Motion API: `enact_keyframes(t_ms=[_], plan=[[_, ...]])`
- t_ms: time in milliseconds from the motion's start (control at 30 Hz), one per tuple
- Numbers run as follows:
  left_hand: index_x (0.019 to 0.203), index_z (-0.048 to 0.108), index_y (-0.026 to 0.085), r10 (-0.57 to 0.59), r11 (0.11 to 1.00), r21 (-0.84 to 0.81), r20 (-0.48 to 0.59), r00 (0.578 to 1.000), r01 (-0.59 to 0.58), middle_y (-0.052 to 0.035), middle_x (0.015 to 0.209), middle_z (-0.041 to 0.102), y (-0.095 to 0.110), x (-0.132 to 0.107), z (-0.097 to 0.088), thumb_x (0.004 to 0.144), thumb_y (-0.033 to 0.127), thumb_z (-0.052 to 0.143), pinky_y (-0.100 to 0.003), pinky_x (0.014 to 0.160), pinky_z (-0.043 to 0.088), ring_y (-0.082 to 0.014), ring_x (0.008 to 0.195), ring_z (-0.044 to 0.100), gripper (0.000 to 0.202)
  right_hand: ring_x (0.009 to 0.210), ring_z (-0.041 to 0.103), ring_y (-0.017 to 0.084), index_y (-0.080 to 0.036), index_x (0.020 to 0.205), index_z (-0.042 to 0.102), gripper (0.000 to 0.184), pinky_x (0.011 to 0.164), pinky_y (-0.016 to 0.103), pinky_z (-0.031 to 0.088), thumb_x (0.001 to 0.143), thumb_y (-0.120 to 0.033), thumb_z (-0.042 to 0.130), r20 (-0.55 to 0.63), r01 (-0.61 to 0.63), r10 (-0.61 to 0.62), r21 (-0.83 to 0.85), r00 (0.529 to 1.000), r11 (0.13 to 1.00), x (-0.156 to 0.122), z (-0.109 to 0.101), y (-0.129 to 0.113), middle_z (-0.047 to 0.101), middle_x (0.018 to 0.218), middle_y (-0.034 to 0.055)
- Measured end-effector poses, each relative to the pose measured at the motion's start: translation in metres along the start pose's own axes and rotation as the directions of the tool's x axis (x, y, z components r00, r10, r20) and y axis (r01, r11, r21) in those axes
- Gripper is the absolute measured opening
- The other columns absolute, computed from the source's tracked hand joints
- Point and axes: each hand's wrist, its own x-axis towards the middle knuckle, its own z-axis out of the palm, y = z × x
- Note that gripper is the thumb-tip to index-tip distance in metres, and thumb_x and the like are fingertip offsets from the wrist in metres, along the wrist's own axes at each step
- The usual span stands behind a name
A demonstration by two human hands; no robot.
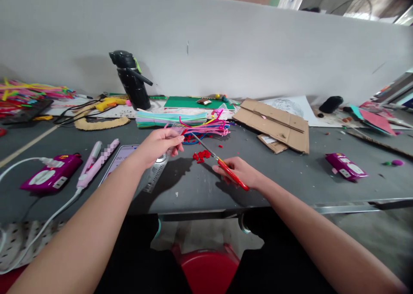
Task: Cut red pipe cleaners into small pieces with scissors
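Observation:
My left hand [163,143] is closed, thumb and fingertips pinching a short red fuzzy stem [183,132]. My right hand [237,170] grips red-handled scissors [229,172], whose blades point up and left toward the left fingertips. Below the blades lies a small pile of cut red fuzzy pieces [201,156], with a few strays around it. Bundles of pastel pipe cleaners [174,118] and pink pipe cleaners [214,128] rest just behind both hands. A clear ruler [154,176] lies partly hidden under the left hand, beside a phone [121,153] half covered by the left forearm.
A black bottle [134,85] stands at the back left. Flattened cardboard [274,124] lies behind the right hand. At left are a pink hair-straightener-like tool [93,165] and a purple box with a white cable [53,173]; another purple box [346,166] sits right.

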Motion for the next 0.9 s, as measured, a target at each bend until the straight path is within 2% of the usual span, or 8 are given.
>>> enact_keyframes(t_ms=[300,900], plan=[[0.074,0.061,0.014,-0.002,1.0,-0.021,0.045,0.999,0.003,-0.0026,0.068,0.065,-0.0011,0.0006,0.006,0.081,0.038,0.068,-0.02,0.049,0.041,-0.0082,0.053,0.054,0.027,0.043,0.045,0.009,-0.018,0.063,0.048,0.051,0.042,0.022,0.032,0.081,-0.065,0.057,0.023,-0.018,0.019,-0.046,1.0,0.999,0.0031,0.001,-0.0051,0.055,0.054,-0.0008],[0.072,0.06,0.013,-0.019,1.0,-0.009,0.044,0.999,0.02,-0.0019,0.065,0.063,0.0001,0.0016,0.0041,0.083,0.035,0.067,-0.018,0.046,0.039,-0.0073,0.051,0.054,0.026,0.043,0.043,0.008,-0.018,0.062,0.046,0.051,0.041,0.022,0.029,0.08,-0.064,0.058,0.009,-0.046,0.047,-0.083,0.999,0.996,0.0049,0.0032,-0.0066,0.053,0.053,-0.0015]])
